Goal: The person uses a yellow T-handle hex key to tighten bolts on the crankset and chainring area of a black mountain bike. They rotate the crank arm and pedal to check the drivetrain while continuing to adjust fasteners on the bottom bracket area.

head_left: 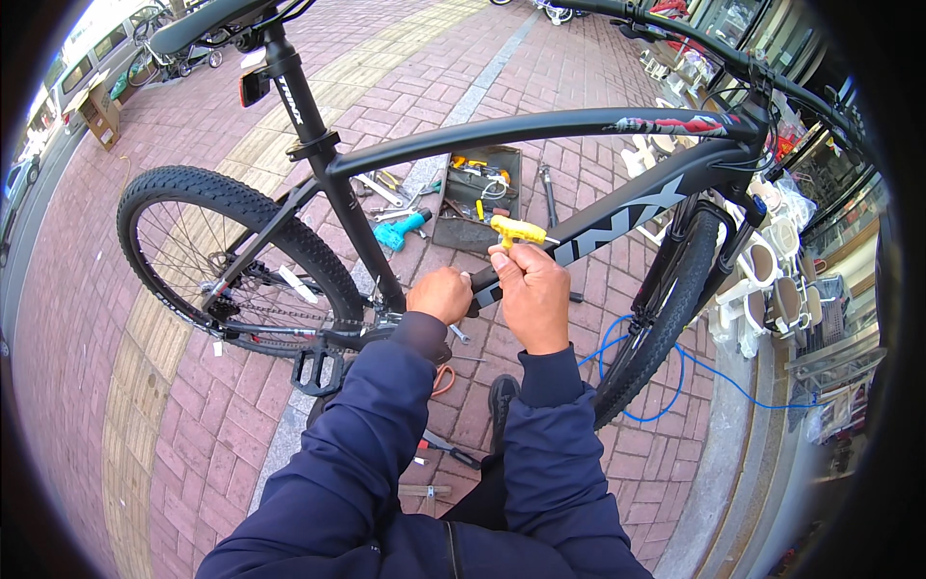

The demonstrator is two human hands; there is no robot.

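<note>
A black bike (502, 130) stands across a brick pavement (193, 425), rear wheel (207, 256) at left, front wheel (666, 309) at right. Left of the rear wheel the paving runs bare out to a road edge; below it a pale tactile strip (145, 386) passes under the tyre. A black pedal (316, 372) hangs just right of that wheel, low beside the crank.

The left hand (442, 294) is a closed fist resting against the lower end of the down tube (579, 236); whether its grip encloses anything cannot be told. Just right, the right hand (529, 289) has its grip closed on a yellow tool (516, 232), held up in front of the down tube, its metal tip pointing right.

Beyond the frame, between the two tubes, an open toolbox (482, 198) lies on the bricks with a teal tool (403, 229) and wrenches (381, 188) just left of it. Pliers (449, 449) lie between the person's sleeves. A blue hose (675, 372) loops around the front wheel toward a kerb (723, 463) at right, where white seats (772, 280) crowd the edge.
</note>
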